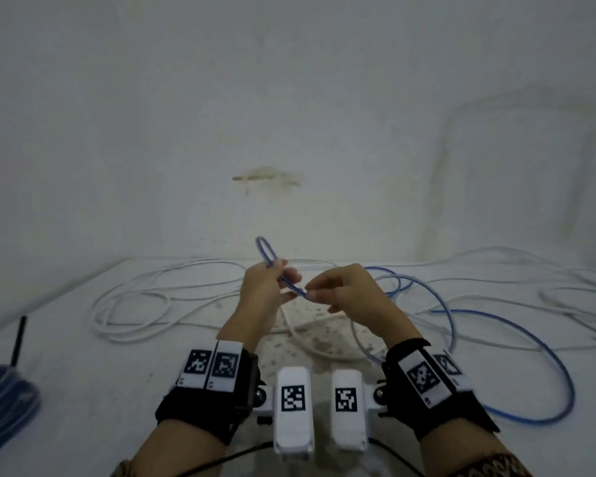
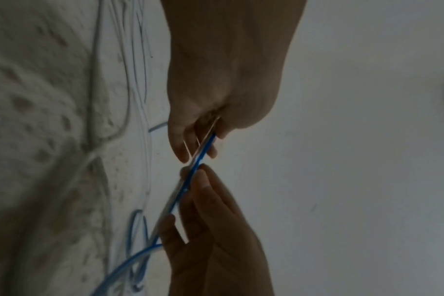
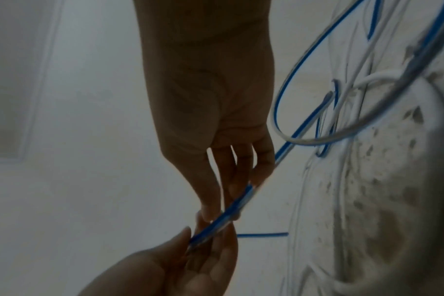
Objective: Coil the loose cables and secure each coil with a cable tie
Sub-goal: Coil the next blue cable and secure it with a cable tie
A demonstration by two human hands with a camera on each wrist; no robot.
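Observation:
A thin blue cable [image 1: 265, 247] is doubled into a narrow loop held up above the white table [image 1: 83, 356]. My left hand [image 1: 283, 273] grips the doubled strands, and the loop's end sticks up beyond its fingers. My right hand [image 1: 312, 292] pinches the same strands just to the right. The left wrist view shows the left hand [image 2: 198, 148] and the right hand [image 2: 190, 200] meeting along the blue cable [image 2: 194, 172]. In the right wrist view the right hand [image 3: 231, 200] and the left hand [image 3: 203, 240] hold the cable [image 3: 223, 217]. The cable's slack [image 1: 544, 359] trails over the table on the right.
Loose white cables [image 1: 135, 304] sprawl across the far half of the table, left and right. A coiled blue bundle [image 1: 4, 404] lies at the left edge with thin black sticks [image 1: 18, 339] standing by it. A pale wall rises right behind the table.

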